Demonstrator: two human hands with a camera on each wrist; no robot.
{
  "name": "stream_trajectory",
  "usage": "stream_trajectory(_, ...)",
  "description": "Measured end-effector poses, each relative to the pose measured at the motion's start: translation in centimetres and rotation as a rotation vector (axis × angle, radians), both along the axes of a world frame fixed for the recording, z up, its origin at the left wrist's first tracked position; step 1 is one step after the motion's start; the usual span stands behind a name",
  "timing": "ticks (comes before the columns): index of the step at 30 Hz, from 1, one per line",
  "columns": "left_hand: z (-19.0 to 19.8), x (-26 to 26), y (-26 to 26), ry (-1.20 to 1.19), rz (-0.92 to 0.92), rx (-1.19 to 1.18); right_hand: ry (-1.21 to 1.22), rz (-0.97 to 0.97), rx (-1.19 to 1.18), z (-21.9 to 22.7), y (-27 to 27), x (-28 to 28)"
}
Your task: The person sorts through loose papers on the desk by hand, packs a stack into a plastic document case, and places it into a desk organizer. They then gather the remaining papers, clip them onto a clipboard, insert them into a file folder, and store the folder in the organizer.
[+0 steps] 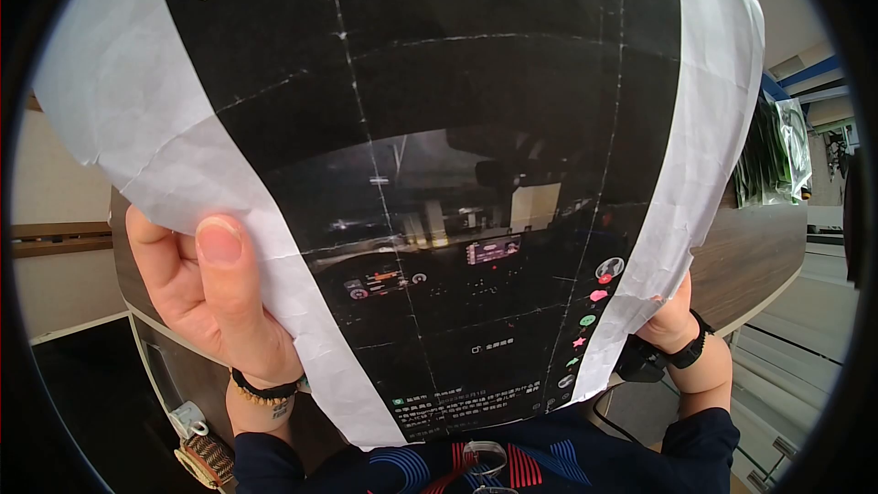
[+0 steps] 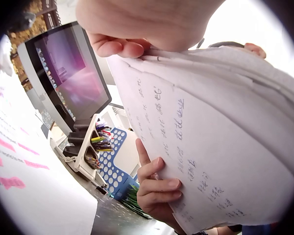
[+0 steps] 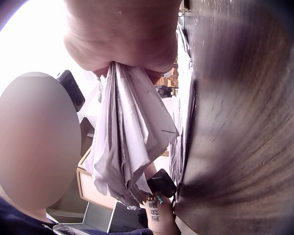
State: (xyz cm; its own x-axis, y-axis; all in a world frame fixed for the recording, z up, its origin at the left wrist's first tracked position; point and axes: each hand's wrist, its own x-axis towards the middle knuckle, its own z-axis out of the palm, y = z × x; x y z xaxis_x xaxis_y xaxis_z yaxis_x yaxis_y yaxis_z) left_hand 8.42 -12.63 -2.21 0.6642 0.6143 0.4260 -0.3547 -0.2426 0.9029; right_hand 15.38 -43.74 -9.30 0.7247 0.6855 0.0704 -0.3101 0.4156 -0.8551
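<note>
A sheaf of creased papers is held up before the chest, its front sheet printed with a dark phone screenshot of a car dashboard. My left hand grips the left edge, thumb on the printed face and fingers curled behind. On the opposite edge, my right hand holds the sheaf, mostly hidden by the paper. The left wrist view shows handwriting on the back of the papers, with right-hand fingers against that side. Seen edge-on in the right wrist view, several layered sheets hang from the right hand.
A wooden table lies beyond the papers, with green items in clear plastic at its right. The left wrist view shows a monitor, a pen organizer and a pink-highlighted sheet. More papers lie on the tabletop.
</note>
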Motion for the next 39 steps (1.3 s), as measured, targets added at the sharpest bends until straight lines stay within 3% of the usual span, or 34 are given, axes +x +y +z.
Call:
stream_trajectory(15, 0.2, 0.1, -0.1, 0.007, -0.002, 0.0, 0.055, -0.05, -0.053, 0.1, 0.0, -0.2)
stream_trajectory(20, 0.2, 0.2, 0.0, 0.009, -0.01, -0.006, 0.154, -0.029, 0.009, 0.5, 0.2, -0.3)
stream_trajectory(22, -0.1, 0.6, -0.1, 0.041, 0.133, 0.121, 0.184, -0.018, 0.026, 0.5, 0.1, -0.3)
stream_trajectory(29, -0.1, 0.7, -0.2, 0.042, 0.144, 0.13, 0.398, 0.057, 0.146, 0.2, -0.3, 0.0)
stream_trajectory(33, 0.0, 0.8, -0.3, 0.037, 0.134, 0.109, 0.125, 0.147, 0.163, 1.9, 2.5, 1.1)
stream_trajectory(35, 0.0, 0.8, -0.3, 0.036, 0.137, 0.101, -0.104, -0.046, 0.106, 2.3, 3.5, 1.1)
stream_trajectory(36, 0.1, 0.8, -0.3, 0.038, 0.131, 0.1, -0.104, -0.046, 0.106, 2.6, 3.4, 0.9)
stream_trajectory(38, 0.1, 0.6, -0.2, 0.039, 0.126, 0.098, 0.155, -0.143, -0.027, 3.1, 3.1, 0.3)
stream_trajectory(39, 0.1, 0.2, 0.0, 0.02, 0.048, 0.054, 0.155, -0.143, -0.027, 3.5, 3.4, 0.4)
